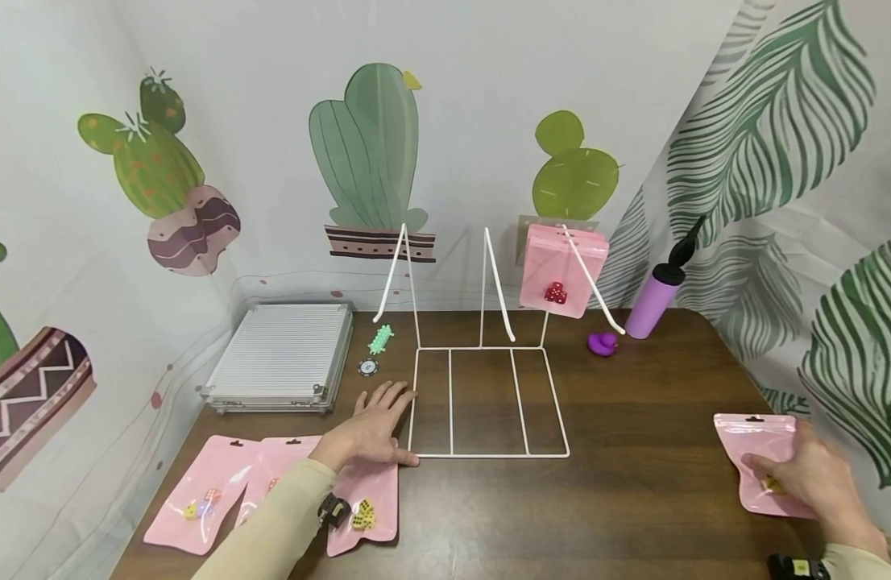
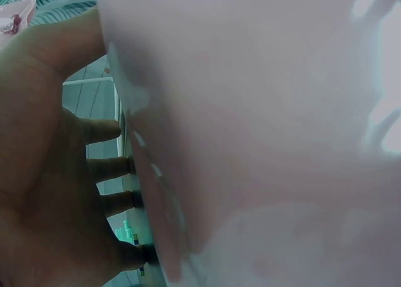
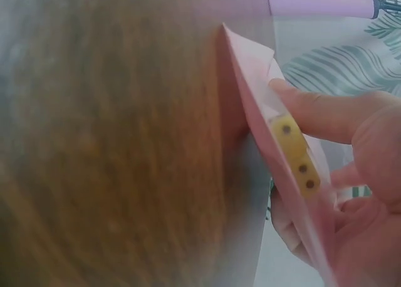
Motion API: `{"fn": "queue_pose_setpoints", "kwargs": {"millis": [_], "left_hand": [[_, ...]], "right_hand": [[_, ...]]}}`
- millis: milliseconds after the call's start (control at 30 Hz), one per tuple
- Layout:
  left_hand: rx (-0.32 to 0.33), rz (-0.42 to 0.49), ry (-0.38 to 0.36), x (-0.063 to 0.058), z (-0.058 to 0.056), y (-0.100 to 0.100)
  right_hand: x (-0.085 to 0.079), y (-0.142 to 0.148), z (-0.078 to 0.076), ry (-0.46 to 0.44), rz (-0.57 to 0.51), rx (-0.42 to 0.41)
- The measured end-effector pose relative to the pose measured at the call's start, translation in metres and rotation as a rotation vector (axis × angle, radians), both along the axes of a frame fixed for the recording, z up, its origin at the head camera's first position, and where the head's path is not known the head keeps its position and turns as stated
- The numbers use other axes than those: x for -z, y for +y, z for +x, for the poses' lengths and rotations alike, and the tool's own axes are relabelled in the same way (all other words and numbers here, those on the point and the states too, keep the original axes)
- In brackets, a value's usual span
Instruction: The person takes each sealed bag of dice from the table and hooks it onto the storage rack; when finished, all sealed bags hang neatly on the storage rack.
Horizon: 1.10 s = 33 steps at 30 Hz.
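Observation:
At the table's right edge my right hand [image 1: 822, 479] pinches a pink zip bag [image 1: 757, 439] between thumb and fingers. Yellow dice [image 3: 293, 149] with black dots show through its window in the right wrist view. My left hand [image 1: 373, 432] lies with fingers spread at the left side of the white wire rack [image 1: 489, 457], fingertips right at its base wire. Beneath that wrist is another pink bag [image 1: 382, 491] with yellow dice, whose glossy surface [image 2: 269, 143] fills much of the left wrist view. On the rack's right prong hang pink bags [image 1: 540, 262] with red dice.
Two more pink bags [image 1: 221, 463] with coloured dice lie front left, one partly behind my left sleeve. A silver case [image 1: 282, 354] stands back left, beside a green toy [image 1: 380, 339] and a poker chip [image 1: 368, 367]. A purple duck [image 1: 601, 345] and purple pump [image 1: 652, 306] are back right.

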<state>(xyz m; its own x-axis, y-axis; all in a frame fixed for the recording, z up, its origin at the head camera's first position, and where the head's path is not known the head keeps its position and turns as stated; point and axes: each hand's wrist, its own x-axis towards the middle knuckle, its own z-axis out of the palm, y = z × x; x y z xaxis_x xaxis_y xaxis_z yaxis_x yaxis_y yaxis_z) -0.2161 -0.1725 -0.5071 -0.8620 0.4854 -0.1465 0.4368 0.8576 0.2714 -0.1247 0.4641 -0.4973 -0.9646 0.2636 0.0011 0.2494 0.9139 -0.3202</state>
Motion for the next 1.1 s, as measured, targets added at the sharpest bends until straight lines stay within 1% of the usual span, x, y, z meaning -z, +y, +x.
{"fn": "queue_pose_setpoints", "kwargs": {"millis": [200, 367, 667, 967, 1100], "left_hand": [[0.002, 0.000, 0.002, 0.000, 0.000, 0.000], [0.006, 0.001, 0.006, 0.000, 0.000, 0.000], [0.003, -0.004, 0.001, -0.003, 0.001, 0.001], [0.009, 0.000, 0.006, -0.001, 0.001, 0.001], [0.008, -0.002, 0.007, -0.001, 0.001, 0.001]], "right_hand": [[-0.003, -0.005, -0.001, 0.011, -0.002, 0.005], [-0.008, -0.013, -0.002, 0.039, -0.032, -0.018], [-0.020, -0.039, -0.010, 0.171, -0.028, -0.082], [-0.037, -0.079, -0.016, 0.288, -0.059, -0.153], [-0.044, -0.099, -0.018, 0.372, -0.080, -0.211]]}}
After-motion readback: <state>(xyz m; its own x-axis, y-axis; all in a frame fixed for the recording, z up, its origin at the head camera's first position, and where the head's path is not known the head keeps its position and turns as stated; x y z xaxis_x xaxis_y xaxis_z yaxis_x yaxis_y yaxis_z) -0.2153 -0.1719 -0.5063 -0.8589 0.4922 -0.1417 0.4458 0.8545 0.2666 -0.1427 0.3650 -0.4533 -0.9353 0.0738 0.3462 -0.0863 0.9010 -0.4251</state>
